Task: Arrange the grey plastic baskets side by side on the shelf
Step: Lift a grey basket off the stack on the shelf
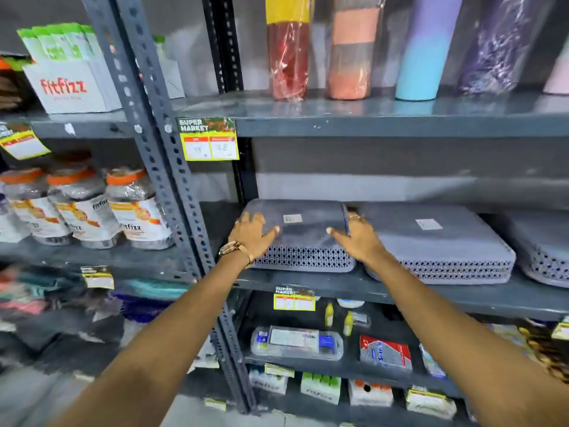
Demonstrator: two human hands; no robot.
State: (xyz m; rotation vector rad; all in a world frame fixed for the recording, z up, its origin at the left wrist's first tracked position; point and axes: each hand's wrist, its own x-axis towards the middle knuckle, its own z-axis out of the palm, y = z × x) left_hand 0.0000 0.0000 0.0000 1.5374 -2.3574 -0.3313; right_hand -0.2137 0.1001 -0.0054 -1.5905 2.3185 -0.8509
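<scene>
Three grey plastic baskets lie upside down on the middle shelf. The leftmost basket has a lattice side wall and a small label on its base. My left hand grips its left edge and my right hand grips its right edge, fingers tucked into the gap beside the middle stack. That middle stack of baskets sits right beside it, almost touching. A third basket is cut off at the right edge of view.
Rolled mats stand on the shelf above. A slotted steel upright stands just left of the baskets, with jars and boxes beyond it. Small packaged goods fill the lower shelves. A yellow price tag hangs from the upper shelf edge.
</scene>
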